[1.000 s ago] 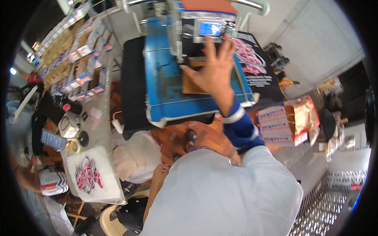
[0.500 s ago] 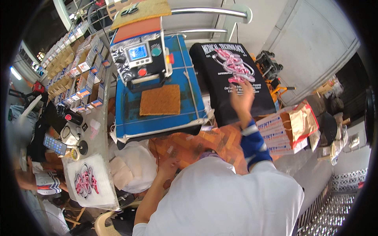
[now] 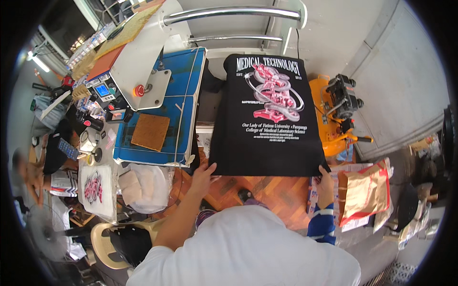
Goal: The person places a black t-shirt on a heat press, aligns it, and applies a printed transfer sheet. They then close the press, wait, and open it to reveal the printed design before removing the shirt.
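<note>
Above the floor (image 3: 281, 198), black shirt (image 3: 267, 150) extends ahead of both grips (image 3: 203, 176) (image 3: 325, 185).

The black shirt (image 3: 262, 155) conceals the support beneath it; its lowest print lines (image 3: 276, 138) are too small to read. How far the left hand (image 3: 202, 177) and right hand (image 3: 326, 185) reach under the hem (image 3: 267, 175) cannot be determined. The control screen (image 3: 102, 90) is illegible. The fan (image 3: 44, 227) is blurred. The lower edge cuts off the wearer's white top (image 3: 248, 252).
</note>
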The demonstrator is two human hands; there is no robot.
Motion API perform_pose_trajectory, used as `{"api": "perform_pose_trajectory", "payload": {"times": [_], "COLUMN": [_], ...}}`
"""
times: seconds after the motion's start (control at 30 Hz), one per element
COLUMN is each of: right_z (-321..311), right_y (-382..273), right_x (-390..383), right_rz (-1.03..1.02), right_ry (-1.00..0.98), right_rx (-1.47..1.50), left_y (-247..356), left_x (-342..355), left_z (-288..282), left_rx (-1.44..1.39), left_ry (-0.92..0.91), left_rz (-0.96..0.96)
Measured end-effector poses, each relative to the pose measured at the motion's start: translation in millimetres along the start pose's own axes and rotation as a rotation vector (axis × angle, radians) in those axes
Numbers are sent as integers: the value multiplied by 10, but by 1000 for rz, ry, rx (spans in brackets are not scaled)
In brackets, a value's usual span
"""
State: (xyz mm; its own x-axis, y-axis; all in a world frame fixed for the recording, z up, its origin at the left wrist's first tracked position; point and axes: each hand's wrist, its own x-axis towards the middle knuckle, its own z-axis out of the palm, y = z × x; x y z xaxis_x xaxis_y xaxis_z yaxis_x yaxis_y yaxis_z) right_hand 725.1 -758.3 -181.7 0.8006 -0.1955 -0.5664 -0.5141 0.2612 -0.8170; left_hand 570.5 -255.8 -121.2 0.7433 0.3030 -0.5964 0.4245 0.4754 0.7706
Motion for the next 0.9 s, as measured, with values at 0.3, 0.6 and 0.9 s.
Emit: {"api": "perform_pose_trajectory", "payload": {"times": [0.3,0.6,0.9], "right_z": [1422,4200,3309], "right_y": [-2407,-3421,-1353], "right_x": [-10,-2428,-6788], "right_rz": [-401,-485,617], "right_ry": [-626,-1520,-2900], "right_rx": [513,370,-9], "left_y": [1289,-170,-2367], "left_x": [-238,-3279,-7862], "left_z": [446,-13,1894], "left_rx": [-355,-821,-128], "left_ry": [60,-163,1477], "left_rz": [665,1243,2328]}}
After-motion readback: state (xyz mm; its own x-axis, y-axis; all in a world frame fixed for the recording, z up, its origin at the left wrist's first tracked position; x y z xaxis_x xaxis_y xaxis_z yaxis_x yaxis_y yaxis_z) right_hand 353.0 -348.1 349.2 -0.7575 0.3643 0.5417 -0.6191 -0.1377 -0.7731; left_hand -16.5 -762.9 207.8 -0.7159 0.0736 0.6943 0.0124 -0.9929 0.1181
